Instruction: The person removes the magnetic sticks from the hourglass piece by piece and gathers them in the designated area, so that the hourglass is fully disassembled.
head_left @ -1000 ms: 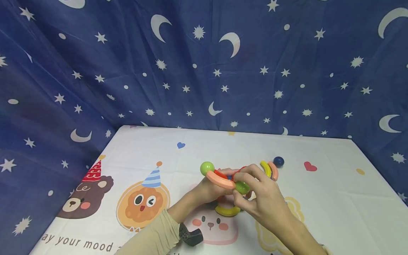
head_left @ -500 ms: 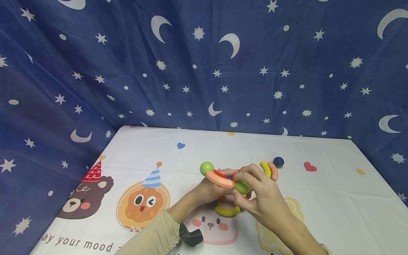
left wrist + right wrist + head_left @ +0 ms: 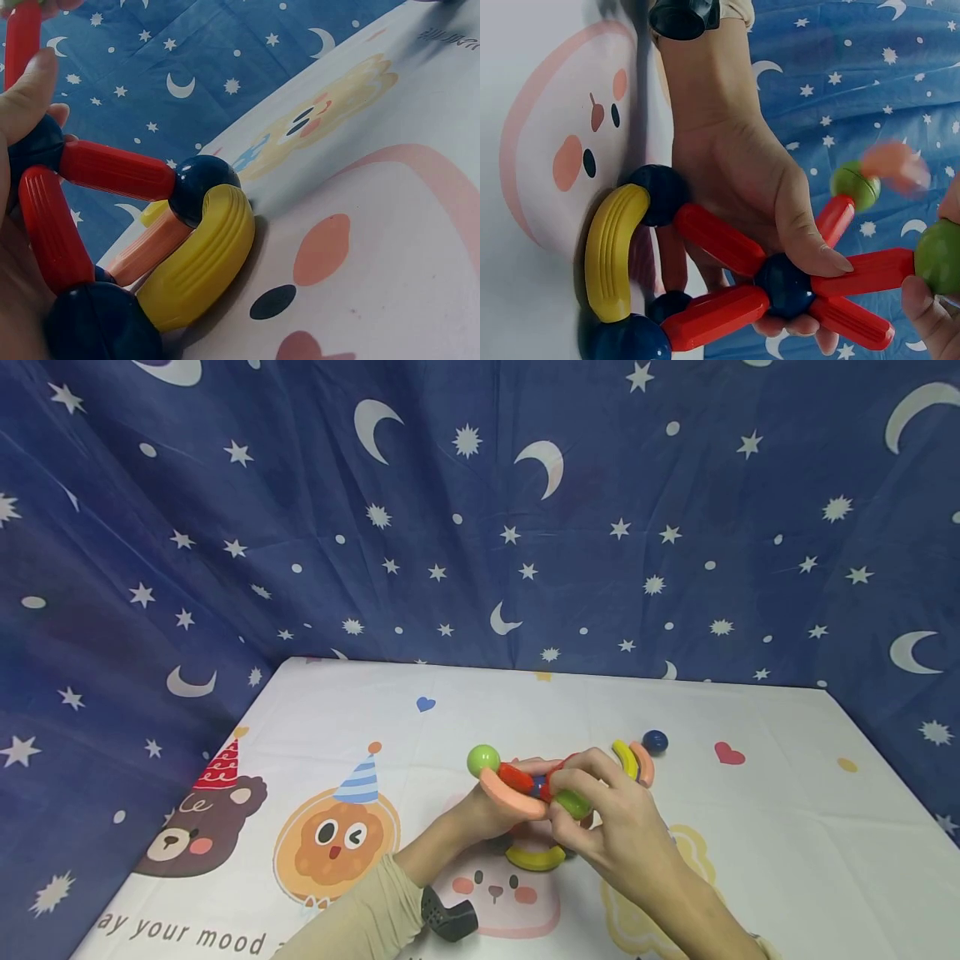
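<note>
A toy structure of magnetic balls and rods stands on the tablecloth. In the right wrist view, red rods [image 3: 724,244] fan out from a central blue ball [image 3: 784,286]. My left hand [image 3: 486,810] grips the structure around that ball, the thumb along a red rod. A yellow curved rod [image 3: 202,262] joins two blue balls low down at the cloth. My right hand [image 3: 618,814] pinches a green ball [image 3: 939,256] at one red rod's end. Another green ball [image 3: 483,761] sits atop a second red rod; a peach curved rod [image 3: 512,797] hangs from it, blurred in the right wrist view.
Beyond my right hand lie a loose yellow curved rod [image 3: 626,759], a peach curved rod [image 3: 642,764] and a dark blue ball [image 3: 655,742]. A black wrist device [image 3: 450,916] is by my left sleeve. A blue star-and-moon curtain [image 3: 465,527] rises behind the table.
The peach curved rod's right end has come away from the pinched green ball and dropped lower. The left green ball has shifted slightly left. More of the red rods shows between my hands.
</note>
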